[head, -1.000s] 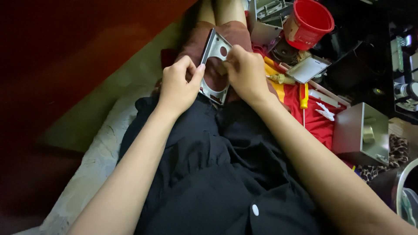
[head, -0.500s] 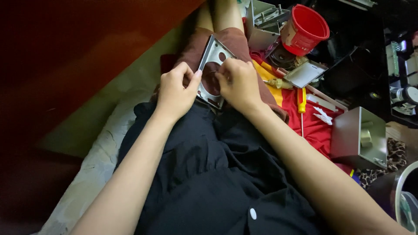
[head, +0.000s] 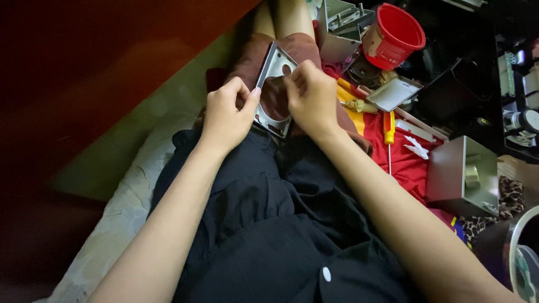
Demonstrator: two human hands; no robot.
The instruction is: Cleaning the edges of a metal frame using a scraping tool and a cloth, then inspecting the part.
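Black garment (head: 269,235) covers lap. Red cloth (head: 404,163) lies at right, grey metal box (head: 463,177) on its far edge. Red bucket (head: 393,36) upper right. Metal plate (head: 272,92) rests tilted on thighs. Left hand (head: 224,118) pinches plate's left edge; right hand (head: 311,98) closed on its right side. Yellow-handled screwdriver (head: 388,129) on cloth.

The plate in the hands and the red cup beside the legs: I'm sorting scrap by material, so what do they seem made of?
Plate: probably sheet metal, bare grey and dully shiny, with a thin folded edge and a punched round hole. Red cup: looks like plastic, smooth and glossy with a thin rim, though coated paper is possible.
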